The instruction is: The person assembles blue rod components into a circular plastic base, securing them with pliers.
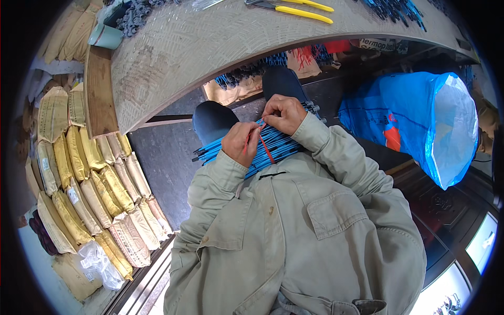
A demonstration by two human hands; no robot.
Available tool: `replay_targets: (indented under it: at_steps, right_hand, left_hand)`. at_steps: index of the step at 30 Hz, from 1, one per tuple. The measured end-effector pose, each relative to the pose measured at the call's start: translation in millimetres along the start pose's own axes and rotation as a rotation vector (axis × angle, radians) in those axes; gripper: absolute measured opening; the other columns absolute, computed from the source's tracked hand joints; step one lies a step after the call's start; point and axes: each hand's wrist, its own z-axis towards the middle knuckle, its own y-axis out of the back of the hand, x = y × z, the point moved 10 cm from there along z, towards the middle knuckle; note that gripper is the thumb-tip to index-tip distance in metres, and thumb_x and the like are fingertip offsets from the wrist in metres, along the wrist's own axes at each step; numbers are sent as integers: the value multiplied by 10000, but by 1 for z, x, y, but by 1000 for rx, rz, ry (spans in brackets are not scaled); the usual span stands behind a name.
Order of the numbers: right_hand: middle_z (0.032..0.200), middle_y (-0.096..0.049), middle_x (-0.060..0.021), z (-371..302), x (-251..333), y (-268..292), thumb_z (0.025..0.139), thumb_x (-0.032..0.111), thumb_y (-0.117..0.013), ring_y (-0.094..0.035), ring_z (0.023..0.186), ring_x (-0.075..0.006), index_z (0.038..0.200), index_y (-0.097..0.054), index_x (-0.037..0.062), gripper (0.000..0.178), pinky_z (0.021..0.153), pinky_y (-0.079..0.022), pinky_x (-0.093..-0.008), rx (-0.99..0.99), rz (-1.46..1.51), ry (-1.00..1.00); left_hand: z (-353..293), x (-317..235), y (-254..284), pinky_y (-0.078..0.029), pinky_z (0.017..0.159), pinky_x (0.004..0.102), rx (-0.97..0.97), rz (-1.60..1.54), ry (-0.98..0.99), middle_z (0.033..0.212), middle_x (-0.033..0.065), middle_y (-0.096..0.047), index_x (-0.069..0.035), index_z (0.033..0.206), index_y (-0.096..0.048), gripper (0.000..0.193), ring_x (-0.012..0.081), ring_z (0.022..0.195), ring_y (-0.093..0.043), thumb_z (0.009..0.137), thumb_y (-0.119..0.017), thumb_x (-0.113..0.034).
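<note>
A bundle of thin blue rods or cables with dark ends point(283, 147) lies across my lap. Around its middle runs a red tie point(268, 149). My left hand point(241, 143) is closed at the left of the tie, with a red end of it showing between the fingers. On the other side, my right hand point(285, 113) pinches the tie near the top of the bundle, its fingertips close to those of the left. The fingers partly hide where the tie's ends meet.
A workbench point(173, 63) curves across the front, bearing yellow-handled pliers point(302, 11), dark blue strands point(396, 13) and a pale green cup point(105, 37). Stacked paper sacks point(97, 194) fill the left. At the right stands an open blue sack point(409, 121).
</note>
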Motion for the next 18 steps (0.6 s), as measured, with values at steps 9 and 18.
replay_targets:
  at_steps: [9,18]
  right_hand:
    - [756,-601,-116,-2,-5,5,711,44,-650,-590,652,-179,754,-648,-26,82,576,-463,-283,-60,-15,-52]
    - [731,-611,-126,-2,-12,10,680,72,-661,-598,617,-197,713,-649,-19,97,557,-466,-297,-132,-145,-85]
  left_hand:
    - [1,-3,1,-423,579,368,-17,74,-51,711,121,-514,-19,751,-553,103,297,667,-520,729,-654,-9]
    - [-2,-26,-2,-459,665,362,125,155,-227,719,126,-509,-2,739,-554,112,300,700,-529,719,-663,-18]
